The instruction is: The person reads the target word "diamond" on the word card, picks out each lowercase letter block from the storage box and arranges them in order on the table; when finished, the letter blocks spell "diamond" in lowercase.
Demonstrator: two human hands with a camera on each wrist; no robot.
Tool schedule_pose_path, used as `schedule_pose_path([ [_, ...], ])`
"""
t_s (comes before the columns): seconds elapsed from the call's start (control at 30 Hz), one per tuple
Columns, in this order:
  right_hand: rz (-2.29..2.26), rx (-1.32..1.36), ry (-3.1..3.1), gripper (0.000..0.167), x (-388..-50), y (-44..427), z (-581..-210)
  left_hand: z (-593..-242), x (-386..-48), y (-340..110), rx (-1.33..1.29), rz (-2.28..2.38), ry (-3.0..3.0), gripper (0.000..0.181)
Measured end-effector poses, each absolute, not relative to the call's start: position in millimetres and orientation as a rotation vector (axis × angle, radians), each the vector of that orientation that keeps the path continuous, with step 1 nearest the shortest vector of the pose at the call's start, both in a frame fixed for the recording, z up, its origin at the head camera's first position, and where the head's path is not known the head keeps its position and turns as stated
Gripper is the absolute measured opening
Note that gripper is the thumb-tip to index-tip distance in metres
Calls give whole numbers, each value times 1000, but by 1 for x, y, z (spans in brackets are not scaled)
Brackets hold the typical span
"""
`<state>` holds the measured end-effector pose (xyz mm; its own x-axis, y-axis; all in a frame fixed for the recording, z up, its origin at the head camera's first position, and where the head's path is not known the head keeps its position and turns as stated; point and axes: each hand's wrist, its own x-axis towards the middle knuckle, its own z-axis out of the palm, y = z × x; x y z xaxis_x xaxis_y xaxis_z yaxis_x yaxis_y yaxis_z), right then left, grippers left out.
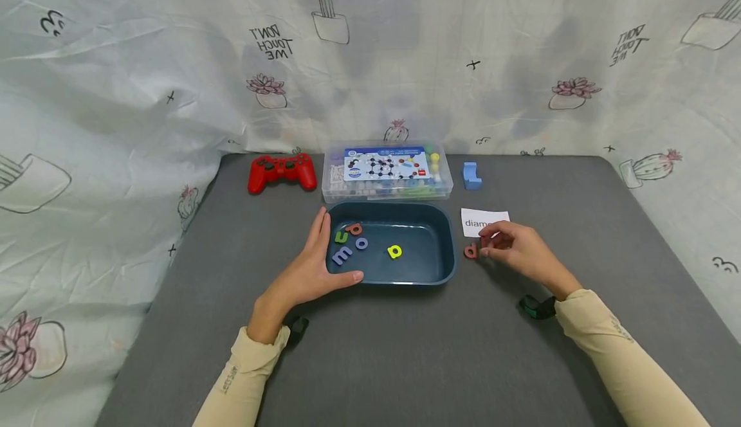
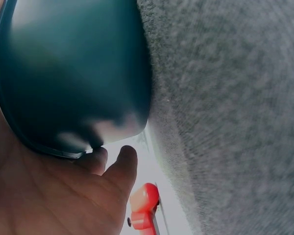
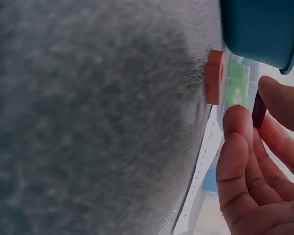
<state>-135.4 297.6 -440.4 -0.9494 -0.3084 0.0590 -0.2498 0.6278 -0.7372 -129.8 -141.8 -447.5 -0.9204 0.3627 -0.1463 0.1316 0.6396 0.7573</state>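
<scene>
My left hand [image 1: 307,272] rests against the near left corner of a dark blue-green tray [image 1: 405,283]. Its fingers lie straight along the left wall, and the thumb is on the near rim. Inside the tray are a yellow letter [image 1: 394,251], a red letter [image 1: 354,229], a green letter [image 1: 341,238], a purple m [image 1: 342,256] and a purple o [image 1: 361,244]. Between thumb and fingers, my right hand [image 1: 518,250] pinches a small dark red piece [image 3: 258,110], its shape mostly hidden. Just left of those fingertips, a red d [image 1: 471,251] lies on the table.
A white card [image 1: 473,220] reading "diame", partly covered by the right hand, lies right of the tray. Behind stand a clear plastic case [image 1: 386,189] of coloured parts, a red game controller [image 1: 282,172] and a blue block [image 1: 471,176]. A patterned cloth [image 1: 428,60] hangs at the back.
</scene>
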Motion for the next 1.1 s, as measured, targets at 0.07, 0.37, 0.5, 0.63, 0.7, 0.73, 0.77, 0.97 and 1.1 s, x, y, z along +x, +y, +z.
schedule_pose_path([
  [0.07,-1211,-501,2773,24,-136,299,-443,-448,-130,-141,399,1156,2577,130],
  [0.37,-1081,-589,2842,25,-136,301,-450,-447,-131,-140,391,1153,2579,131],
  [0.5,-1061,-608,2854,25,-136,302,-452,-447,-131,-139,384,1152,2577,131],
  [0.63,-1048,-635,2856,26,-137,302,-451,-447,-131,-139,376,1142,2582,131],
  [0.7,-1042,-643,2850,27,-137,301,-451,-447,-131,-139,376,1135,2584,131],
  [0.73,-1037,-644,2848,27,-138,301,-451,-446,-131,-140,376,1131,2586,131],
  [0.77,-1034,-641,2844,28,-138,300,-451,-447,-131,-140,377,1133,2585,131],
  [0.97,-998,-642,2828,31,-138,300,-451,-446,-131,-140,386,1146,2579,131],
  [1.1,-998,-647,2816,32,-138,300,-451,-445,-130,-140,382,1141,2579,131],
])
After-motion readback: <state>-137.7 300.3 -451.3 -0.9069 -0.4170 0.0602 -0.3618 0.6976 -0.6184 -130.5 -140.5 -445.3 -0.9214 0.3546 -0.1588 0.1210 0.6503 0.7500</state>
